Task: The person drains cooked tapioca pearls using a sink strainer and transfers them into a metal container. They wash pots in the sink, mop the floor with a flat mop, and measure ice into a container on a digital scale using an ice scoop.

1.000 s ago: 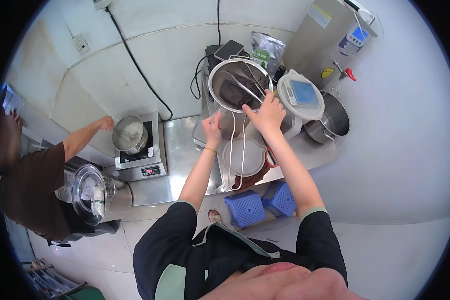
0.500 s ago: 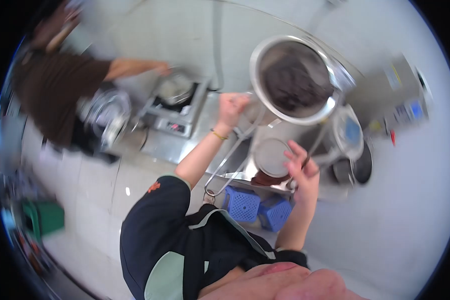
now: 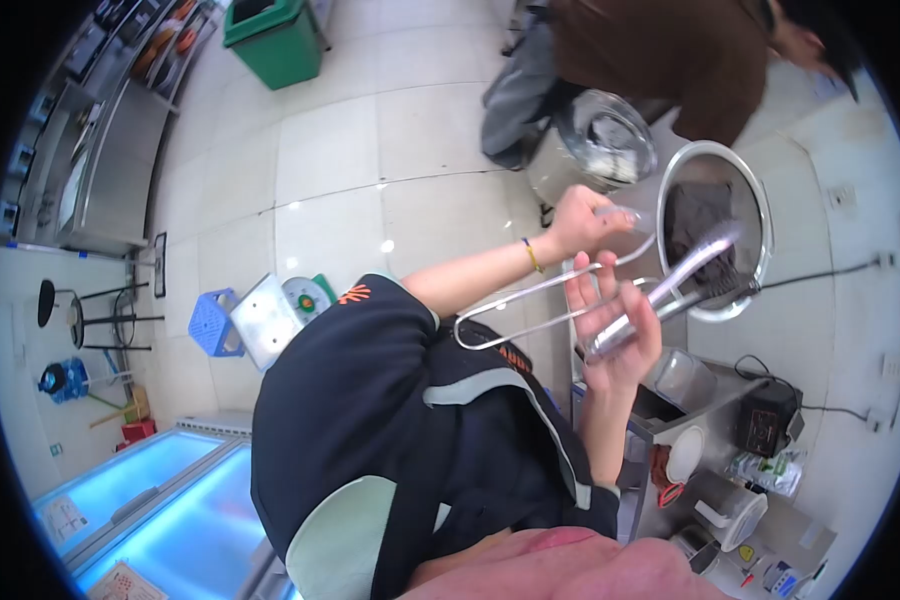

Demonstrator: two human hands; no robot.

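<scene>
A deep, round metal strainer (image 3: 767, 215) with a dark brown mass (image 3: 695, 215) inside is tilted toward me. Its long looped wire handle (image 3: 500, 305) reaches back across my front. My left hand (image 3: 578, 222), with a band on the wrist, is closed beside the strainer, above the handle; a small clear piece shows at its fingertips, and I cannot make out what it is. Across the palm of my right hand (image 3: 620, 330) lies a shiny pair of metal tongs (image 3: 675, 278), held between thumb and fingers. Their far ends overlap the strainer's opening.
A co-worker in a brown shirt (image 3: 660, 60) stands beyond, by a large metal pot (image 3: 550, 175). To the right a steel counter (image 3: 670, 425) carries a lidded jug (image 3: 735, 510) and a black device (image 3: 768, 418). A green bin (image 3: 275, 50) and blue stool (image 3: 210, 322) stand on the floor.
My view and body have turned left, bringing the floor and lit freezer into sight. The strainer has come along, and the metal tongs now show clearly in my right hand.
</scene>
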